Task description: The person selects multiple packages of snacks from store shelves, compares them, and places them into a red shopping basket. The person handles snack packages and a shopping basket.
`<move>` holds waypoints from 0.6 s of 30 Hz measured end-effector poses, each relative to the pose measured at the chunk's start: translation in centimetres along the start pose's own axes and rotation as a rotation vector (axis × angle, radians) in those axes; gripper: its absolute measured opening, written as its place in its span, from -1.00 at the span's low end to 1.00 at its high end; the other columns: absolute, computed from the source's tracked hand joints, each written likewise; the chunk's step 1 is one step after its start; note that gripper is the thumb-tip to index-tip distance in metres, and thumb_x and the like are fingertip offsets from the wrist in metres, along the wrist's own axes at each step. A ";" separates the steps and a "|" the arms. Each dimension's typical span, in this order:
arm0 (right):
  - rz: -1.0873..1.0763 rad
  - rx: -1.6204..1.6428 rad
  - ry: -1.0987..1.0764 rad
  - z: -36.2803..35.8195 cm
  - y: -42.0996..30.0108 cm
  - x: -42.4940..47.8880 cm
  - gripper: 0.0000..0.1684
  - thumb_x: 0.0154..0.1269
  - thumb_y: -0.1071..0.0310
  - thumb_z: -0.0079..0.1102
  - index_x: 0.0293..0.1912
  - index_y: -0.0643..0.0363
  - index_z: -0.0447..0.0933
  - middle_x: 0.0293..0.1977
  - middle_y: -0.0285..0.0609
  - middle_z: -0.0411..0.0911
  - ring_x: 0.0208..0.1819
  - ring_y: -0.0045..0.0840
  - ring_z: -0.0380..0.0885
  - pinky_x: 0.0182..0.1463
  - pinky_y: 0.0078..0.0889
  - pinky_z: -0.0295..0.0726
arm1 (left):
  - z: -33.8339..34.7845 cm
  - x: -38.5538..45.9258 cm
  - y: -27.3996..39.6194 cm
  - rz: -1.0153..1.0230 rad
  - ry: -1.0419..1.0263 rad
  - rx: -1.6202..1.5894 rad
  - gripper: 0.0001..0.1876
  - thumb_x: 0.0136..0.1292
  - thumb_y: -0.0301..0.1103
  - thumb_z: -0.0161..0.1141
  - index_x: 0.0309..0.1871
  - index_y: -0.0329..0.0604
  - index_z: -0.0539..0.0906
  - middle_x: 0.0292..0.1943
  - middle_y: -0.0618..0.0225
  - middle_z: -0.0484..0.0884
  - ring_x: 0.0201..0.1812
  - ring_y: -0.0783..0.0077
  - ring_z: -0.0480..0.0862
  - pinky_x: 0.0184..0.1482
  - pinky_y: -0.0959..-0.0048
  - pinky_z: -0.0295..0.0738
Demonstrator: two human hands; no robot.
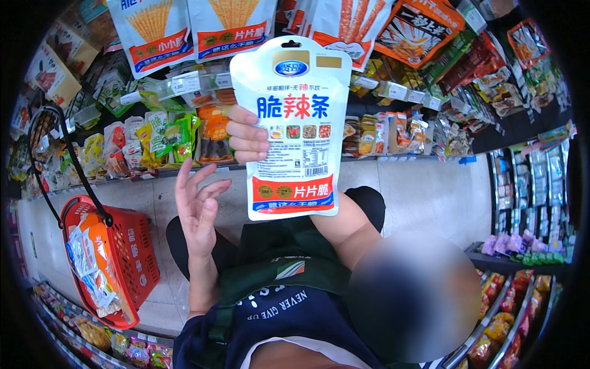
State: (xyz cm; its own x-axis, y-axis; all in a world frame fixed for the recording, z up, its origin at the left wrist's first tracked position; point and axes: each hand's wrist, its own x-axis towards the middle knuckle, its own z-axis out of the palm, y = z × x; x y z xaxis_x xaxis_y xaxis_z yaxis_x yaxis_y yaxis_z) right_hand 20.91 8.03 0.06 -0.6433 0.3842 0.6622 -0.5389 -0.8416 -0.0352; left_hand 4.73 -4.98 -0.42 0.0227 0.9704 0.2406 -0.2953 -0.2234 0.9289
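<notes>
A white snack packet with red and blue bands (281,184) faces the camera, back side showing printed writing and a barcode. My right hand (249,133) holds it from behind, its fingers curled around the packet's left edge; the palm and thumb are hidden. Lower left of the packet is my left hand (200,203), empty, palm up and fingers spread. Similar white snack packets (233,30) hang beyond, at the top of the view. On the floor at left stands a red plastic shopping basket (143,258) with its black handle raised, holding several bagged items (94,263).
A shelf edge with price tags (184,83) runs across the front, above a lower row of bagged snacks (124,143). More shelves with bags (500,327) stand at right and lower left. Tiled floor (428,203) lies between. A blurred patch covers the lower right.
</notes>
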 end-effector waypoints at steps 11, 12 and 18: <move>-0.010 0.048 -0.195 -1.6 0.4 1.2 -0.45 0.21 0.01 0.40 -0.16 0.15 0.28 -0.36 -0.25 0.40 -0.32 -0.54 0.49 -0.17 -0.45 0.50 | -0.4 -0.3 -0.3 -0.022 0.029 -0.052 -0.18 0.35 -0.15 0.22 0.51 -0.25 0.02 0.26 -0.07 0.40 0.07 0.16 0.65 0.21 0.15 0.48; 0.000 0.048 -0.205 -1.7 0.4 1.4 -0.44 0.20 0.00 0.40 -0.15 0.16 0.28 -0.36 -0.25 0.40 -0.32 -0.54 0.50 -0.17 -0.45 0.50 | -0.5 -0.4 -0.4 -0.020 0.040 -0.053 -0.18 0.35 -0.15 0.23 0.51 -0.24 0.02 0.26 -0.06 0.40 0.06 0.16 0.65 0.20 0.16 0.48; -0.505 -1.296 0.978 4.6 -2.4 3.9 -0.77 0.47 0.21 0.04 -0.12 0.18 0.48 -0.34 -0.24 0.55 -0.25 -0.60 0.55 -0.11 -0.49 0.54 | -1.4 -0.6 -0.8 -0.051 0.088 -0.056 -0.19 0.33 -0.18 0.24 0.52 -0.19 0.05 0.25 -0.03 0.41 0.05 0.19 0.65 0.15 0.26 0.49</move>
State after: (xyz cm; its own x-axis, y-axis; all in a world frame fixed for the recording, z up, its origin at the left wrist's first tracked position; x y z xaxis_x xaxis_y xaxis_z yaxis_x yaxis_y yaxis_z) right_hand 22.21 9.81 6.22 -0.0843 0.9864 0.1411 -0.5185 0.0775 -0.8516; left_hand 3.66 -5.26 -1.71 -0.0437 0.9852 0.1655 -0.3491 -0.1703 0.9215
